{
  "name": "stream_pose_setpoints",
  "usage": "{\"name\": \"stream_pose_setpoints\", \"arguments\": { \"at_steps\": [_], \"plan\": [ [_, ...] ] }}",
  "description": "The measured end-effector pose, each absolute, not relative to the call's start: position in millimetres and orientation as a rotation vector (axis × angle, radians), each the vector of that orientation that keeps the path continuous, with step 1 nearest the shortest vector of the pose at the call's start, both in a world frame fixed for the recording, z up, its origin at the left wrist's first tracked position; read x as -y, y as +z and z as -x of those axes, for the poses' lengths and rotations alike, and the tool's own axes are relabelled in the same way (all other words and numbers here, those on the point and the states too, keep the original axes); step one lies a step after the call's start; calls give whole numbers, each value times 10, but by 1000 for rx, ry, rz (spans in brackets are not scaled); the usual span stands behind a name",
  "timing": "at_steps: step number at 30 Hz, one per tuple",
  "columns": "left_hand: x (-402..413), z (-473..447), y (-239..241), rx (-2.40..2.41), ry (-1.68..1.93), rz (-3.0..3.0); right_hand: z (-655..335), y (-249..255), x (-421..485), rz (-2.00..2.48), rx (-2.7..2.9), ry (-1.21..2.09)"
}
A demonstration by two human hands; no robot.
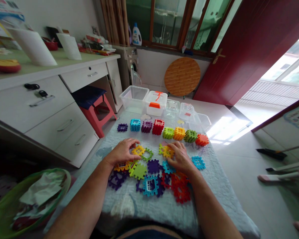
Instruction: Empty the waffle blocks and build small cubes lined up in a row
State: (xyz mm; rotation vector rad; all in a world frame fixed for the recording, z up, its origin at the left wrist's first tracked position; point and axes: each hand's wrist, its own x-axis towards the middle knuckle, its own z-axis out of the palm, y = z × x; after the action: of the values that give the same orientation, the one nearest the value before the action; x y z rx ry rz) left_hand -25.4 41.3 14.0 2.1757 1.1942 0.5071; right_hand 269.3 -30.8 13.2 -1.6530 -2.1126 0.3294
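My left hand (pixel 123 152) has its thumb and fingers at opposite edges of a yellow-orange notched square tile (pixel 138 150). Touching that tile is a green open-frame tile (pixel 147 154). On the other side, my right hand (pixel 181 156) grips another yellow-orange tile (pixel 168 152), which overlaps a yellow-green tile (pixel 160 149). Below the hands lies a loose spread of tiles: a lime one (pixel 139 171), a dark purple one (pixel 153 166), a blue frame (pixel 150 185) and red ones (pixel 180 189). A blue tile (pixel 198 162) rests right of my right hand.
Behind the hands, colour-sorted stacks form a row, including a red stack (pixel 158 127) and a coral stack (pixel 202 140). Clear plastic boxes (pixel 134 99) stand at the far end of the cloth-covered table (pixel 214 199). A pink stool (pixel 97 116) and green basket (pixel 0 212) are left.
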Motion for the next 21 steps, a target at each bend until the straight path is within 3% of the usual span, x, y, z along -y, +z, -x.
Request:
{"name": "stream_pose_setpoints", "arguments": {
  "at_steps": [13,21],
  "plan": [
    [-319,124,197,-1200,604,-2228,-2695,111,281,1576,2068,345],
    [-182,-270,331,-888,624,-2320,-2705,136,286,1562,2055,372]
  ]
}}
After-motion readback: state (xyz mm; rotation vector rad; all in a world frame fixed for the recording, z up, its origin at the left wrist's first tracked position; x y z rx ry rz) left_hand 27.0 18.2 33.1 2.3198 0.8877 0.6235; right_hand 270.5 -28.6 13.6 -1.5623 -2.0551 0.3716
